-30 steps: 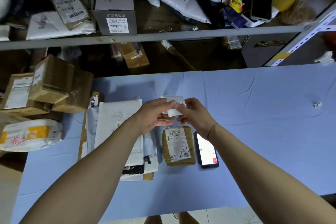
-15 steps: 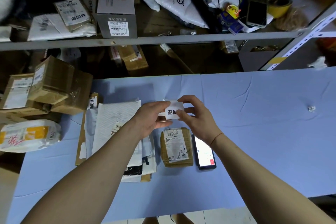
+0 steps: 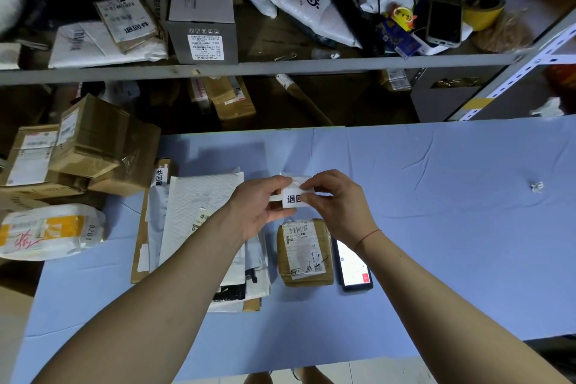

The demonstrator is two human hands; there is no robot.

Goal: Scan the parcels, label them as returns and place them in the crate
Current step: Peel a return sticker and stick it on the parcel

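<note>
A small white return label [image 3: 292,198] with black characters hangs above the blue table [image 3: 436,196]. My left hand [image 3: 258,207] pinches its left side and backing strip. My right hand [image 3: 335,203] pinches its right edge between thumb and fingers. Just below both hands lies a small brown parcel [image 3: 304,252] with a white shipping label facing up. A phone [image 3: 353,268] with a lit screen lies right beside the parcel. No crate can be made out.
A stack of flat mailers and envelopes [image 3: 199,221] lies left of the parcel. Brown cartons [image 3: 90,146] and a white bag parcel [image 3: 46,231] crowd the table's left end. A metal shelf [image 3: 280,67] behind holds boxes, bags and tape. A paper scrap [image 3: 536,186] lies far right.
The label has turned so its printed characters face up, and both hands have shifted their pinch along it. The parcel and phone have not moved.
</note>
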